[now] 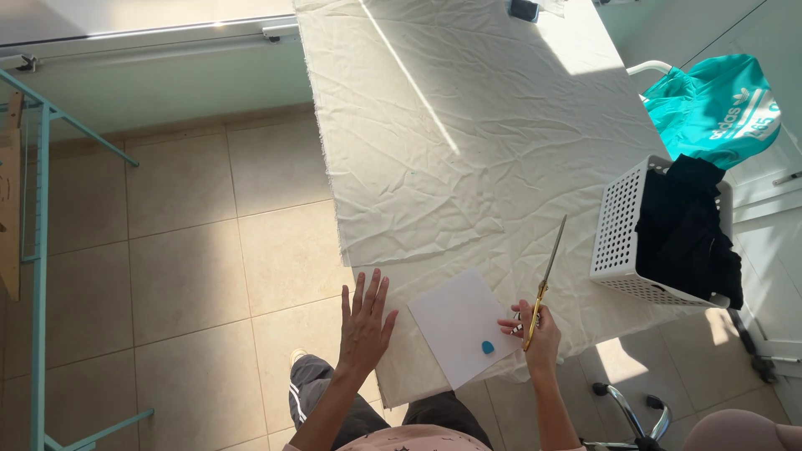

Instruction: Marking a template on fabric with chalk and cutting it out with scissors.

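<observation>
Your right hand [535,331] grips the gold-handled scissors [546,276], long blades pointing up across the crumpled cream cloth [468,142]; your left hand [365,321] lies flat, fingers spread, released, at the cloth's edge; the white paper sheet [455,321] carrying a small blue chalk piece [488,347] sits between them; a white perforated plastic basket [622,234] stands right

We have one view only, from the camera worn on the head, looking steeply down from above the cream cloth [468,142] spread over the table. We face along the cloth's length, its near edge close below us, its far end at the top of the frame. Left of the cloth lies tiled floor [184,276]; right of it, a white basket [620,242].
</observation>
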